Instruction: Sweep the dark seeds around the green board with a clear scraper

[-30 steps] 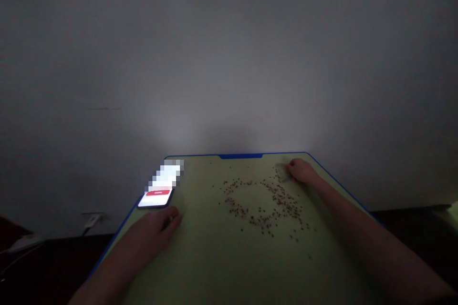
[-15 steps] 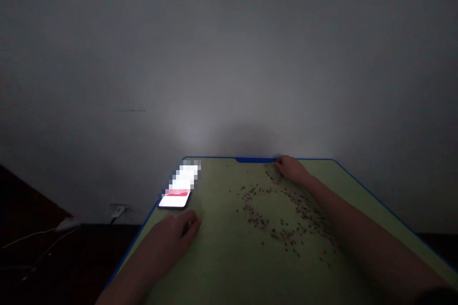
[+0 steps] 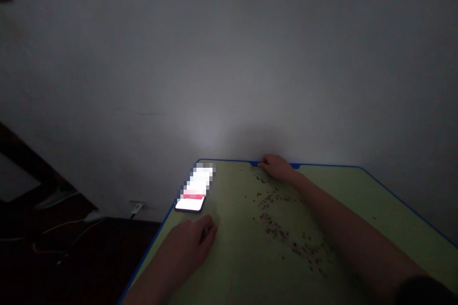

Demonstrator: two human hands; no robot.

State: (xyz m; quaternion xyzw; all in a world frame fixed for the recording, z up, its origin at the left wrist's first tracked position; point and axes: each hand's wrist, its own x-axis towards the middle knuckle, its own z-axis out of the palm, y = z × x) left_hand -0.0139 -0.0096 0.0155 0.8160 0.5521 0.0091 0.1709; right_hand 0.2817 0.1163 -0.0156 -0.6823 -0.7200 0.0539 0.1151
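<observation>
Many small dark bits (image 3: 275, 232), like beans or seeds, lie scattered in a rough curve on the pale green tabletop (image 3: 239, 267). My right hand (image 3: 277, 167) is at the table's far edge with its fingers pinched together. Whatever may be between those fingers is too dark and small to make out. A few bits lie just below this hand, and my right forearm covers part of the scatter. My left hand (image 3: 198, 243) rests on the left side with curled fingers; its inside is hidden. Just beyond it lies a phone (image 3: 189, 204) with a lit screen.
A grey wall (image 3: 229, 57) stands right behind the table, whose rim (image 3: 223, 160) is blue. Left of the table, on the dark floor, are white cables (image 3: 64, 225) and a plug or adapter (image 3: 137, 208) by the wall.
My right hand has slid left along the far edge, and the forearm now covers more of the scattered bits. The view has turned slightly left. My left hand stays by the phone.
</observation>
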